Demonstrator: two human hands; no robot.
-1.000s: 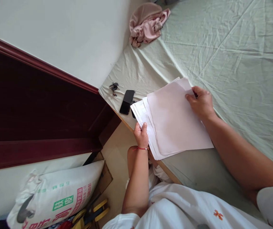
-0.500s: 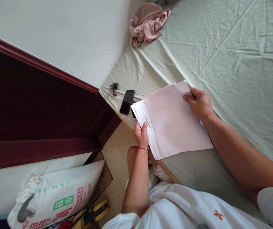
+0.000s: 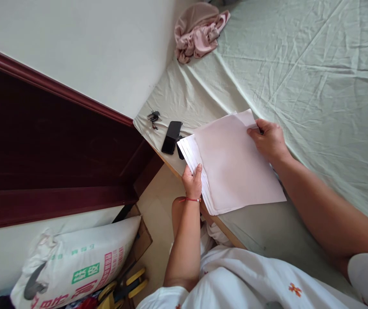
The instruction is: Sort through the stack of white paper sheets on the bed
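Observation:
A stack of white paper sheets point(image 3: 232, 163) lies at the corner of a bed with a pale green sheet point(image 3: 315, 77). My left hand point(image 3: 192, 181) grips the stack's left edge, thumb on top, where the sheets fan out. My right hand point(image 3: 269, 139) pinches the far right corner of the top sheets. A black phone point(image 3: 171, 137) lies just left of the stack, and a small bunch of keys point(image 3: 153, 117) sits beyond it near the bed's corner.
A crumpled pink cloth point(image 3: 198, 32) lies at the far end of the bed by the white wall. A dark red door point(image 3: 52, 146) stands to the left. On the floor below are a printed white sack point(image 3: 74, 266) and yellow-handled tools point(image 3: 129, 287).
The fanned sheets have been pushed closer together into a tidier stack. My left hand slid slightly up along the left edge; my right hand shifted a little left with the top sheets.

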